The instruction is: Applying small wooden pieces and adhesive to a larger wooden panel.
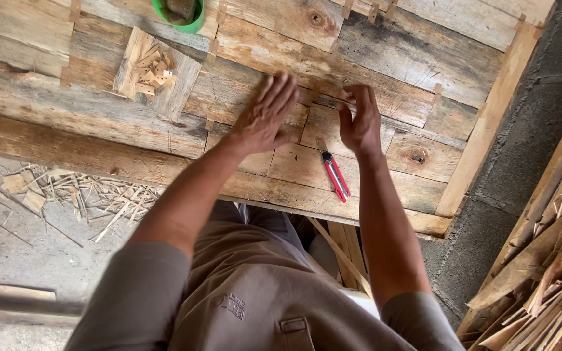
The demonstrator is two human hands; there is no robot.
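A large panel of weathered wooden planks (131, 123) lies in front of me. My left hand (265, 116) rests flat on the planks near the middle, fingers spread. My right hand (360, 120) is just to its right, fingers curled and pinching at a seam between two boards; whether it holds a small piece I cannot tell. A red utility knife (335, 176) lies on a plank just below my right hand, untouched. Small wooden wedges sit in the gaps between boards.
A pile of small wood pieces (153, 70) sits on a short board at upper left. A green container (180, 14) stands at the top edge. Wood shavings (79, 195) litter the concrete floor at left. Scrap wood strips (554, 260) are stacked at right.
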